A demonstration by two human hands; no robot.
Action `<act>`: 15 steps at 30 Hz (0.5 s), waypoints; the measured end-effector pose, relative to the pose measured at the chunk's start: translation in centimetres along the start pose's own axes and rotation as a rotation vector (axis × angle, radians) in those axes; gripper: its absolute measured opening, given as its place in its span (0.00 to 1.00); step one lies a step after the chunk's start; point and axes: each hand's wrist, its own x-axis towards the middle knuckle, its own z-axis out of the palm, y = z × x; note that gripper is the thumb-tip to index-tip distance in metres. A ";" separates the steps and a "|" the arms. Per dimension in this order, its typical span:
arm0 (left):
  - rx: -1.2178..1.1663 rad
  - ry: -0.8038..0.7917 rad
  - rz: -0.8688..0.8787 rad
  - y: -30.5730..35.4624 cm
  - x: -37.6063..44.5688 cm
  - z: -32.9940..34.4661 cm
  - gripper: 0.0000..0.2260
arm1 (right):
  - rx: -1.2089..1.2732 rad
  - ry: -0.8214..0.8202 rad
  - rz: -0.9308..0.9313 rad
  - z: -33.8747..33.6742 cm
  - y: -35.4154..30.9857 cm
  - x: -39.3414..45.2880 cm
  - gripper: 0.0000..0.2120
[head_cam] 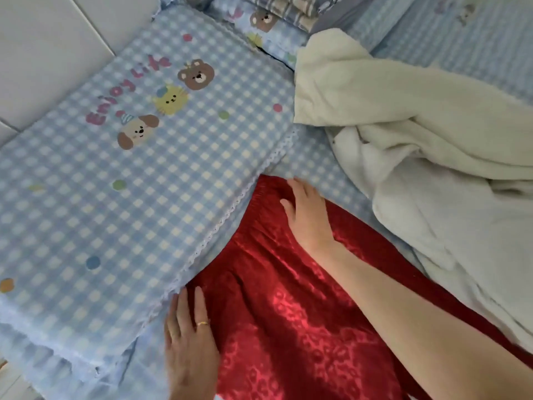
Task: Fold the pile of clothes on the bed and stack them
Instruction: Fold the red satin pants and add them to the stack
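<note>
the only words that can be read are "enjoy life", in pink letters on the blue checked pillow (121,174). they run in a slanted line just beside its printed bear, cat and dog faces. nothing else carries readable writing.

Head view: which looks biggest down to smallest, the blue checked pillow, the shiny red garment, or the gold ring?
1. Blue checked pillow, largest.
2. Shiny red satin garment, partly covered and cut off by the frame, so uncertain.
3. Gold ring on the left hand, smallest.
</note>
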 end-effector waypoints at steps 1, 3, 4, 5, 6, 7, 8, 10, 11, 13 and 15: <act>-0.061 0.041 0.153 2.3 -2.0 -0.3 0.18 | 0.045 0.025 -0.012 -1.3 1.2 -4.2 0.20; -0.195 -0.069 0.481 6.8 -6.7 -0.7 0.15 | 0.079 0.019 -0.013 -3.5 3.7 -14.2 0.18; -0.221 -0.173 0.629 9.3 -9.6 -0.8 0.15 | 0.052 0.019 0.023 -4.7 5.5 -19.9 0.18; -0.211 -0.246 0.757 11.2 -12.3 -0.9 0.15 | 0.023 0.019 0.086 -5.9 7.2 -25.4 0.19; -0.191 -0.280 0.861 12.6 -14.7 -0.9 0.15 | -0.004 0.000 0.157 -7.2 9.0 -30.4 0.21; -0.189 -0.291 0.951 13.3 -16.6 -0.7 0.15 | -0.044 -0.037 0.222 -8.6 10.7 -34.8 0.23; -0.182 -0.281 1.017 13.6 -17.5 -0.3 0.16 | -0.086 -0.092 0.271 -9.8 12.4 -38.5 0.23; -0.127 -0.321 1.120 14.2 -17.3 0.1 0.18 | -0.228 -0.192 0.326 -11.6 15.5 -43.9 0.23; -0.107 -0.334 1.137 14.4 -16.5 0.1 0.18 | -0.309 -0.226 0.341 -12.1 17.0 -45.6 0.28; -0.084 -0.390 1.107 14.9 -15.2 0.2 0.17 | -0.408 -0.250 0.359 -12.0 19.4 -47.1 0.35; -0.087 -0.466 1.064 15.6 -14.7 0.4 0.18 | -0.435 -0.241 0.417 -11.9 21.0 -47.1 0.25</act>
